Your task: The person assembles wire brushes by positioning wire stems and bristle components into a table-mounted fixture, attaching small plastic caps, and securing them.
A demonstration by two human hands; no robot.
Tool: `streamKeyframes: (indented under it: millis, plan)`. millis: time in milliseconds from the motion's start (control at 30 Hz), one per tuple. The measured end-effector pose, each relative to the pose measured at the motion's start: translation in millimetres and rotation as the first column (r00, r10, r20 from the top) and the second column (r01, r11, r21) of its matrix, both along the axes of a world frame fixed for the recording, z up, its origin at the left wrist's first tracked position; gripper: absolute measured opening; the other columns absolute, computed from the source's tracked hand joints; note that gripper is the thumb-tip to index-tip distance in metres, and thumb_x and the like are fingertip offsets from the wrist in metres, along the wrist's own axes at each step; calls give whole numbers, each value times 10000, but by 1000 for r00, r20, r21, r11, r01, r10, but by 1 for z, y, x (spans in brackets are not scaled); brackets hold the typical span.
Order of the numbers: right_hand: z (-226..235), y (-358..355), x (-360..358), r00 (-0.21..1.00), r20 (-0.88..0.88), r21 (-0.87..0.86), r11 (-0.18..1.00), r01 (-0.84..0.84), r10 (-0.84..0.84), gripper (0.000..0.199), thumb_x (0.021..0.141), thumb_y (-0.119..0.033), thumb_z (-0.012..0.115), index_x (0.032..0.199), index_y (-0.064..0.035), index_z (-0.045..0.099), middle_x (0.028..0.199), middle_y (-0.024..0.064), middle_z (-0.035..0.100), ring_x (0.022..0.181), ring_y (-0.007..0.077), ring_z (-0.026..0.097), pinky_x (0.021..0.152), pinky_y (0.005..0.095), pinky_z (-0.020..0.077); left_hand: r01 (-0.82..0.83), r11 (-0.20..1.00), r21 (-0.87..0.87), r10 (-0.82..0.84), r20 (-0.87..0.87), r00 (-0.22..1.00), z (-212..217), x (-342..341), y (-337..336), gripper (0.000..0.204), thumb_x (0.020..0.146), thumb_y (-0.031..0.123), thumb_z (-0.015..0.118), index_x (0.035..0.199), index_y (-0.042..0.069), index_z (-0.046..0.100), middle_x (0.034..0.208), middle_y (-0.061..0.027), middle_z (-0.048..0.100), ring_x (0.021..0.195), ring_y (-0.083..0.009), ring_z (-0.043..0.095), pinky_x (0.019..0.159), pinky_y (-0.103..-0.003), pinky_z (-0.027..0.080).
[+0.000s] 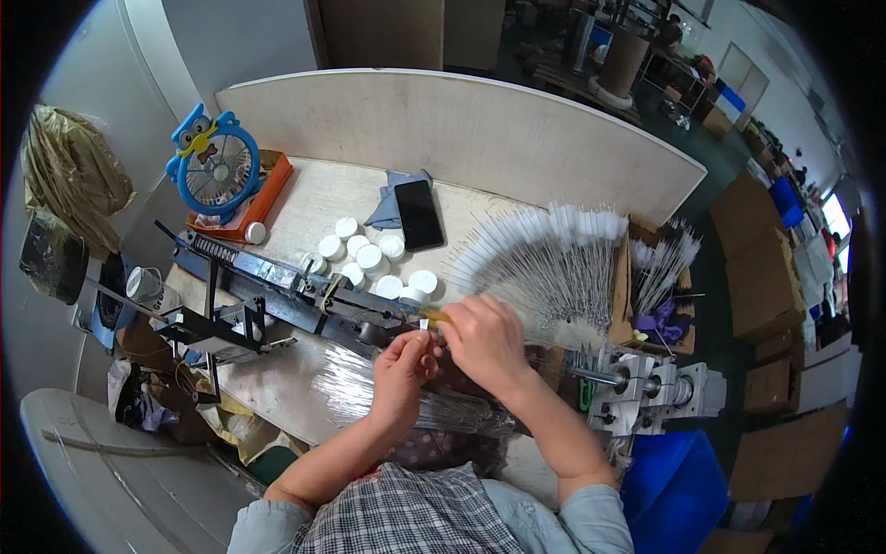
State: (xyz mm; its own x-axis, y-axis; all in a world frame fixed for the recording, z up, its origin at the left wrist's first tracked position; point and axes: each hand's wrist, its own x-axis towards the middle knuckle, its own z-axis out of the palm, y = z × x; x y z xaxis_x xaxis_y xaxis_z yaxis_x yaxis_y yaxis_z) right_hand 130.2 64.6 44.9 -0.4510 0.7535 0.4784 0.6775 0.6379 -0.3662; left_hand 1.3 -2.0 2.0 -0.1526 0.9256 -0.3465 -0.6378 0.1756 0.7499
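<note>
My left hand [403,377] is closed in a pinch, with a small white piece [424,324] at its fingertips. Close beside it, my right hand [484,342] wraps round a slim yellow tool [434,315] whose tip points left; its exact kind is too small to tell. Both hands are just right of the end of a long dark metal bench fixture [295,294] with a spring. White round caps or jars [373,259] lie in a cluster behind that fixture. Under my forearms, a bundle of thin shiny wires [461,413] lies near my lap.
Many white-tipped wire brushes [554,263] fan out at the right, beside a cardboard box [625,305]. A metal machine [646,388] stands right of my right arm, above a blue bin [674,489]. Further back are a phone [419,215], a blue fan [218,171] and an orange tray [269,197].
</note>
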Motion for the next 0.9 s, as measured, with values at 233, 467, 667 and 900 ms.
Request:
streamKeyframes:
  millis: [233, 467, 667, 900]
  plan:
    - [13, -5, 2, 987, -160, -419, 906, -57, -12, 167, 815, -176, 679, 896, -35, 717, 786, 122, 666, 705, 262, 642, 639, 346, 503, 114, 992, 52, -112, -48, 993, -5, -9, -2, 257, 993, 277, 522, 953, 40, 613, 770, -36, 630, 661, -85, 575, 614, -211, 453]
    - [4, -12, -5, 991, -134, -329, 944, -25, -20, 203, 786, -194, 715, 914, -36, 713, 822, 89, 672, 790, 268, 630, 712, 360, 506, 99, 995, -14, -94, 224, 970, 7, -14, 0, 431, 1010, 439, 396, 1058, 48, 570, 955, -89, 645, 919, -188, 612, 836, -335, 469]
    - [0, -27, -31, 998, -3, 40, 997, 69, -69, 328, 726, -202, 740, 1021, -76, 672, 946, 23, 638, 950, 209, 579, 783, 358, 469, -38, 999, -8, 39, 241, 970, 10, -5, 1, 401, 1006, 404, 428, 986, 34, 581, 928, -100, 648, 880, -200, 624, 830, -343, 476]
    - [-2, -25, -10, 999, -48, 117, 993, -17, 23, 263, 730, -172, 730, 989, -128, 714, 937, -2, 619, 918, 187, 571, 770, 337, 461, 9, 999, 39, -17, 218, 976, -2, -3, -2, 176, 971, 238, 522, 987, 76, 590, 919, -10, 635, 842, -114, 609, 747, -278, 476]
